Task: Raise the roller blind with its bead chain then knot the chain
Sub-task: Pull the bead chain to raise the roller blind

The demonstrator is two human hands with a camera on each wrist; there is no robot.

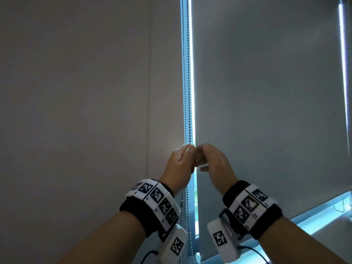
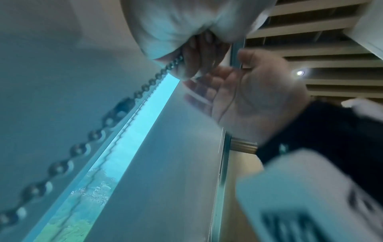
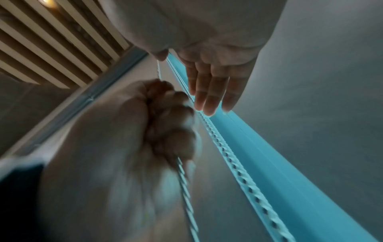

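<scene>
Two strands of the bead chain (image 1: 187, 82) hang down the bright gap left of the grey roller blind (image 1: 266, 111). The blind's bottom edge (image 1: 285, 216) sits a little above the sill. My left hand (image 1: 181, 161) grips one strand in a fist. In the right wrist view that fist (image 3: 165, 122) has the chain (image 3: 186, 188) running out below it, while the other strand (image 3: 238, 163) hangs free. My right hand (image 1: 215, 164) is beside the left, with its fingers (image 3: 211, 91) straight and holding nothing. The left wrist view shows the right hand's open palm (image 2: 248, 98) and the chain (image 2: 145, 88).
A plain wall (image 1: 76, 111) fills the left. A window sill (image 1: 323, 225) lies below the blind at the lower right. A second light gap (image 1: 342, 54) runs down the far right. A slatted ceiling (image 2: 321, 41) is overhead.
</scene>
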